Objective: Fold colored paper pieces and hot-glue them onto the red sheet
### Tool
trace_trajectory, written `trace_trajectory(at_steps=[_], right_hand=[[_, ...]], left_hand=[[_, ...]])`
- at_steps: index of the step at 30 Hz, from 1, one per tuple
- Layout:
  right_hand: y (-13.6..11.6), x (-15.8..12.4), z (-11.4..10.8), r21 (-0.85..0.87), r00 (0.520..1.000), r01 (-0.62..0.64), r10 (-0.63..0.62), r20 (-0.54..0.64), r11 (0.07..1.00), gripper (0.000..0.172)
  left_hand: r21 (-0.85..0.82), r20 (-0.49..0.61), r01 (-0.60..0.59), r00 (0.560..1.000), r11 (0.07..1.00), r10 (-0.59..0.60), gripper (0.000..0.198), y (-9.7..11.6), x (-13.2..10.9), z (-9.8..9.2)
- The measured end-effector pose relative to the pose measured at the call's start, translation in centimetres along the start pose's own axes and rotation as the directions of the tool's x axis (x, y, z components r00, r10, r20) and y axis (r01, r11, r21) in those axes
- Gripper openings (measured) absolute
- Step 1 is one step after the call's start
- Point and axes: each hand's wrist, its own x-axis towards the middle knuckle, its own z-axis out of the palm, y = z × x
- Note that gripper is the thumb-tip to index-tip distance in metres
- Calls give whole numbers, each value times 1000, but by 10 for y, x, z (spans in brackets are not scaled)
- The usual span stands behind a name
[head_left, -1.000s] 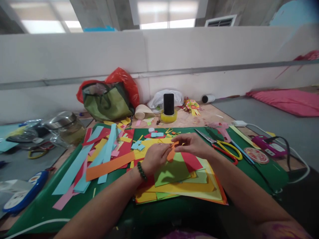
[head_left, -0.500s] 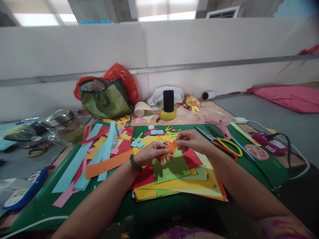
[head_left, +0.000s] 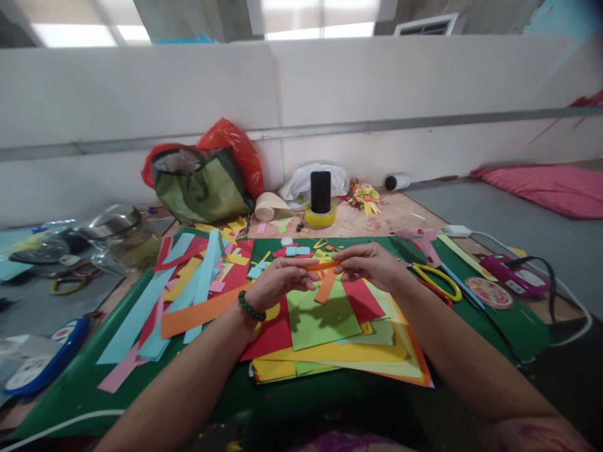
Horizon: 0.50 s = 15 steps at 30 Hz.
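Between my two hands is a folded orange paper strip (head_left: 323, 266), pinched at both ends and held level. My left hand (head_left: 285, 276), with a green bead bracelet on the wrist, grips its left end. The fingers of my right hand (head_left: 365, 263) close on its right end. An orange paper flap (head_left: 325, 287) hangs below the strip, over a light green sheet (head_left: 325, 323). That sheet lies on a stack of red, yellow and cream paper (head_left: 339, 361). Small light blue paper pieces (head_left: 298, 251) lie just beyond my hands.
Left are blue, orange and pink paper strips (head_left: 202, 312). Right are yellow-and-red-handled scissors (head_left: 438, 281), a pink glue gun (head_left: 421, 242) and a purple device (head_left: 516, 275) with a cable. A phone (head_left: 321, 191) stands behind in a yellow tape roll (head_left: 320, 217). A glass jar (head_left: 122, 238) lies left.
My hands have spread slightly apart and turned the orange paper, so it now appears as a thin level strip with a flap hanging down. The view has shifted a little.
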Motion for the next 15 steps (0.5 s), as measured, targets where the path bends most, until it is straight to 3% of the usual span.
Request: trace_trajectory(at_steps=[4,7,12,15], right_hand=[[-1,-3,3,-94,999,34,-35,-4,995,22],[1,-7,7,-183,997,57,-47,55,981,19],[4,-9,15,-222,976,100,-52,213,970,13],[6,-8,16,-235,967,129,-70,244,963,13]], left_hand=[[-5,77,109,991,994,-108,41,2,-1,-2],[102,100,197,973,975,-207,56,1,-2,3],[271,151,174,964,947,-220,60,-6,-2,11],[312,152,142,969,939,-197,62,-6,-4,13]])
